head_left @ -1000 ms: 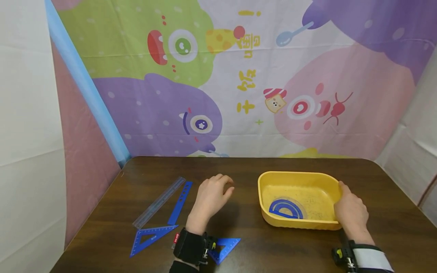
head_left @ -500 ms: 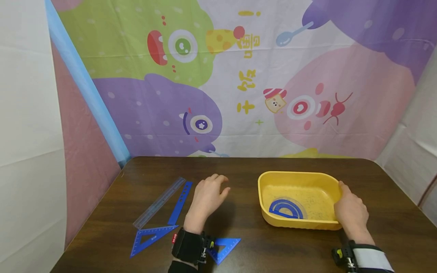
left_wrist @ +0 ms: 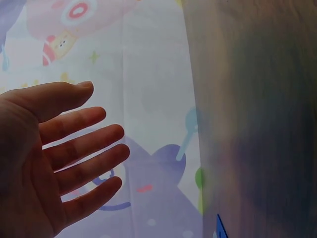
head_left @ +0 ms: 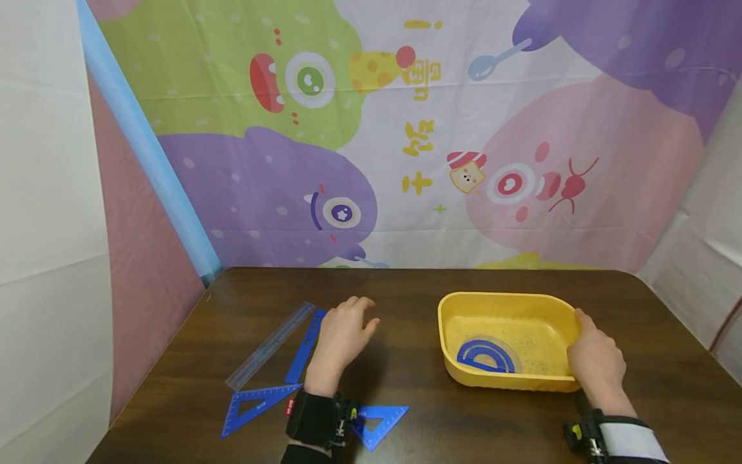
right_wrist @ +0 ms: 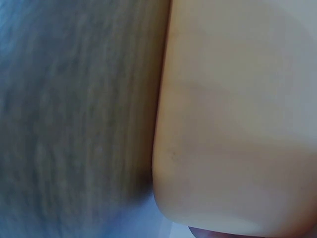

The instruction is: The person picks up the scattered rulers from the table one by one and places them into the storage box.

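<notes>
My left hand [head_left: 342, 335] hovers over the middle of the table, palm facing right, holding nothing. Its fingers are relaxed and spread in the left wrist view. Close to its left lies a blue ruler with holes [head_left: 299, 361]; a clear ruler [head_left: 269, 348] lies beyond that. My right hand [head_left: 597, 361] grips the right end of a yellow plastic tub [head_left: 498, 381]; the thumb is hidden. Inside the tub lie a blue protractor [head_left: 485, 343] and a clear, round-edged piece [head_left: 514, 354], partly covered by it. The tub's wall [right_wrist: 233, 124] fills much of the right wrist view.
A larger blue set square [head_left: 272, 392] lies at the table's left front. Nearer the middle front is a smaller blue set square [head_left: 395, 415], partly hidden by the left wrist strap. A printed cloth [head_left: 429, 225] hangs behind the brown table [head_left: 406, 283].
My left hand has drifted left, closer to the blue ruler, and now covers part of its edge. The right hand, tub and protractor have stayed in place.
</notes>
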A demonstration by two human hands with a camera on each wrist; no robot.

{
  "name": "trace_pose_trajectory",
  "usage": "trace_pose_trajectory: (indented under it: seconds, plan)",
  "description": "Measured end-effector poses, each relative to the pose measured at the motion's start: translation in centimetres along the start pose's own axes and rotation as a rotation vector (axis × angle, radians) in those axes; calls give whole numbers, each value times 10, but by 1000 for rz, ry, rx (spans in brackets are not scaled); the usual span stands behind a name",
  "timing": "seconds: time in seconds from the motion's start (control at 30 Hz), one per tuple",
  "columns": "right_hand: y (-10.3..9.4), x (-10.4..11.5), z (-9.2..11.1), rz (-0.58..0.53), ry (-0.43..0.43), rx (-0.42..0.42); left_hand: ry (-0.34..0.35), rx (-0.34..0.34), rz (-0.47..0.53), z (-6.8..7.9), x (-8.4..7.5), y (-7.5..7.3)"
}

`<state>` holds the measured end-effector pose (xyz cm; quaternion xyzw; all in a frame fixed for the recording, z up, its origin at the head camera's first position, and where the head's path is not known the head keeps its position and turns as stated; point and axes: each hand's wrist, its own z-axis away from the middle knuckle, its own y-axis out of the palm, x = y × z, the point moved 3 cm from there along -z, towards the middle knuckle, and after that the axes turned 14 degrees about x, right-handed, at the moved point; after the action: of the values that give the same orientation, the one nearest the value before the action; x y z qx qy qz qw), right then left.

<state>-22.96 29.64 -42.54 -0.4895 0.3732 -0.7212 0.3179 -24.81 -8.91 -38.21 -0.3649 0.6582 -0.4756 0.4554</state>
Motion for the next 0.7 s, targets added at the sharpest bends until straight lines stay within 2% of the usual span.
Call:
trace_pose_trajectory:
  seconds: [0.47,0.7]
  plan:
    - [0,0,0,8,-5,9,-100,53,34,3,20,3]
    - [-1,-1,0,11,6,16,-107,34,38,2,26,3]
